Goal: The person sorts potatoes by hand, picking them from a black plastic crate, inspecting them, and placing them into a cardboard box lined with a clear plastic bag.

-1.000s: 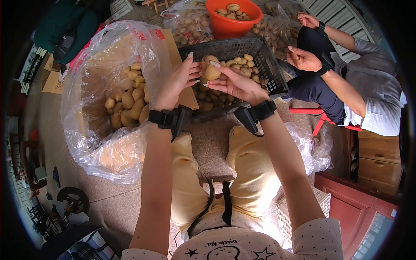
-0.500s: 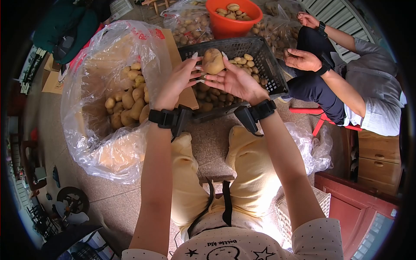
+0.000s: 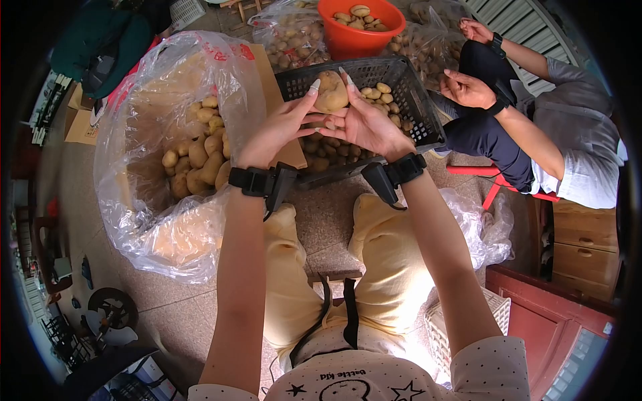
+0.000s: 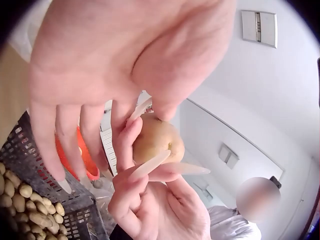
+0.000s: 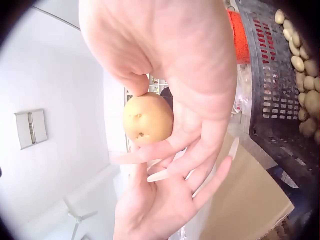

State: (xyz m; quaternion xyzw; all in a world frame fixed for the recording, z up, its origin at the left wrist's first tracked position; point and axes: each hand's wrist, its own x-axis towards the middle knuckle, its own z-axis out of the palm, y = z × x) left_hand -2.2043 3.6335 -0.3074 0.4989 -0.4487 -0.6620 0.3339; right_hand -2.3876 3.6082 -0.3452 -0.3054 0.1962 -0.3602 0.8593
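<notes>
One large tan potato (image 3: pixel 331 92) is held between my two hands over the black plastic crate (image 3: pixel 420 100). My left hand (image 3: pixel 284 127) has its thumb and index finger against the potato's left side, the other fingers spread below. From the right, my right hand (image 3: pixel 371 128) grips it with the thumb along its side and fingers under it. Fingertips of both hands overlap beneath the potato. Small dents mark the potato (image 5: pixel 147 117) in the right wrist view. Many smaller potatoes (image 3: pixel 328 152) lie in the crate below.
On the left stands a plastic-lined box (image 3: pixel 144 160) with potatoes (image 3: pixel 197 154) in it. Behind the crate are an orange bucket (image 3: pixel 361 43) of potatoes and bags of potatoes (image 3: pixel 294 47). Another person (image 3: pixel 568 127) sits at the right on a red stool (image 3: pixel 475 171).
The potato has been turned between the hands and moved slightly up. My left thumb has come onto its side and the fingers have shifted under it.
</notes>
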